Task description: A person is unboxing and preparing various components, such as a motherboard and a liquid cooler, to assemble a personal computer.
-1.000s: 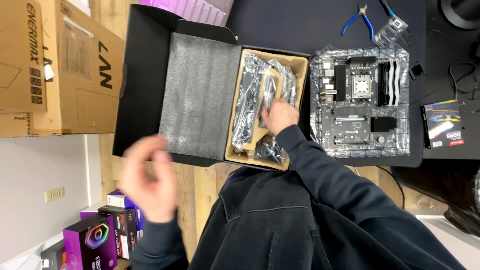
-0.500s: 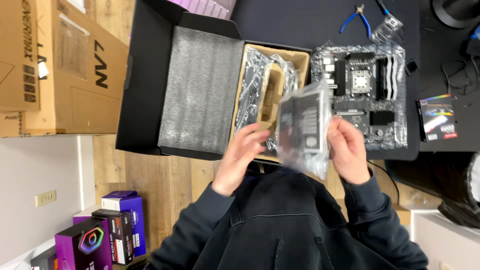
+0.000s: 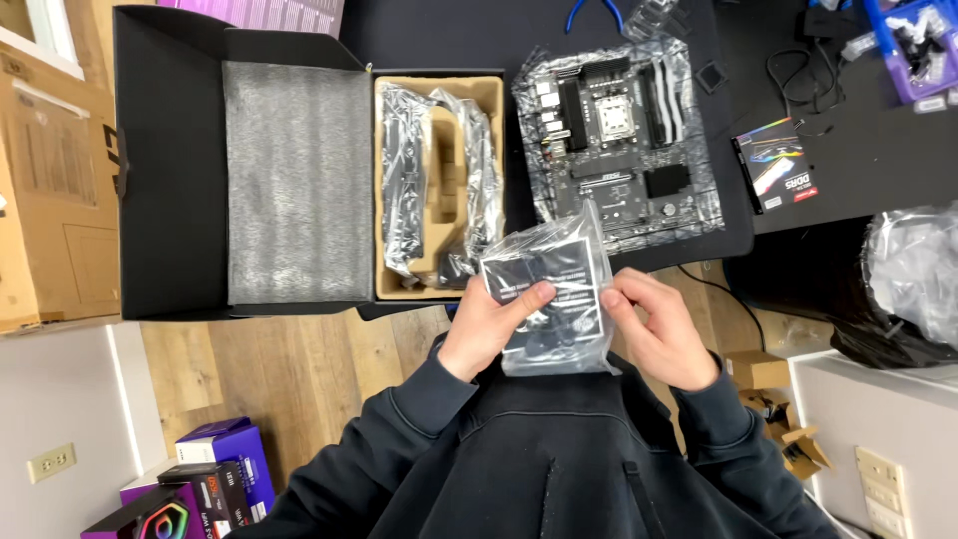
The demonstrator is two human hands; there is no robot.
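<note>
Both hands grip a clear plastic bag (image 3: 552, 299) of dark parts, chest-high before the open black box (image 3: 299, 170): left hand (image 3: 489, 324) at its left edge, right hand (image 3: 659, 329) at its right. Best opened by pulling evenly near the seam, keeping contents low.

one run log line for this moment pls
left hand + right hand: grip clear plastic bag | open black box beyond | motherboard on mat
</note>
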